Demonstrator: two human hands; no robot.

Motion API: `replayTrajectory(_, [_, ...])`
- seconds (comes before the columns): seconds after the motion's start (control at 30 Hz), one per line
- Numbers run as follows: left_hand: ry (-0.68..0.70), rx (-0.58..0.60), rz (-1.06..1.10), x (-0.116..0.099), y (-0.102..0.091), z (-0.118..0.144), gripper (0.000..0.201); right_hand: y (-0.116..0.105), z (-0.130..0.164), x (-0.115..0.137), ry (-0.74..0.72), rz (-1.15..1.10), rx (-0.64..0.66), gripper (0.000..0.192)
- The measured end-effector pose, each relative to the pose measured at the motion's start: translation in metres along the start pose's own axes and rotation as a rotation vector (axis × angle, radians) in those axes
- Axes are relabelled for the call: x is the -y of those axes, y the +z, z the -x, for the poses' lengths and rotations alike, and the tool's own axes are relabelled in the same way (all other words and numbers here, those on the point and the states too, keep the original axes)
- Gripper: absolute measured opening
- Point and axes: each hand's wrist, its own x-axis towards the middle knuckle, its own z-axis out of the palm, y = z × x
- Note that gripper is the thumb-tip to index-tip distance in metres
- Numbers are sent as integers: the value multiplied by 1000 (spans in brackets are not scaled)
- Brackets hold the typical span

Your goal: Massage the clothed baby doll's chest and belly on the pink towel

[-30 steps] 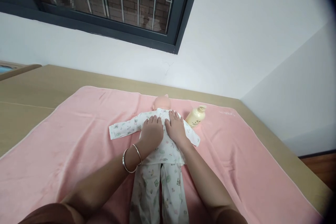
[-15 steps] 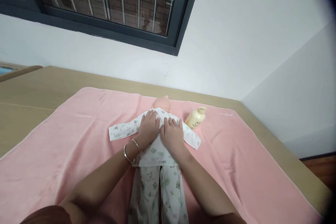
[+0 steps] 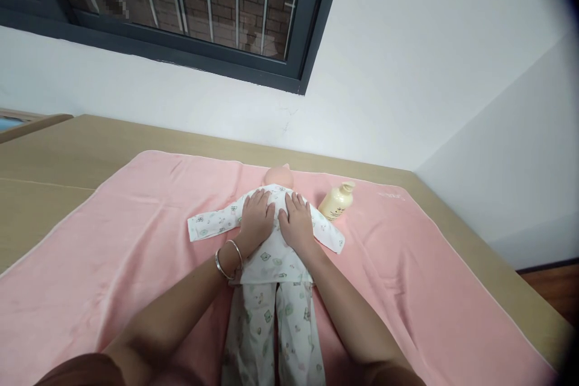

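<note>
Resting on the printed top [image 3: 277,259] of the doll [image 3: 277,177] on the pink blanket [image 3: 145,193], left hand [image 3: 257,217] and right hand [image 3: 297,220] have fingers slightly spread, pinching nothing; light, even palm pressure should work best.

A doll [image 3: 275,262] lies on pink blanket [image 3: 140,223], sleeves [image 3: 212,225] outspread; white printed top [image 3: 265,268], matching trousers [image 3: 293,329].

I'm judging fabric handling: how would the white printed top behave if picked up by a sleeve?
The white printed top would probably droop, since its sleeves lie flat. It might resist lifting, with the left hand and right hand resting on it.
</note>
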Motion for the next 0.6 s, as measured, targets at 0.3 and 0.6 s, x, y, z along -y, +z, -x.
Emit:
replayTrajectory(0.3, [10,-4,-24,-1,-2,0,40,0,2,1,1,-11,-8,53])
replayTrajectory(0.6, [50,112,-246,-31,-36,3,28,-14,-1,-3,-21,-35,36,49])
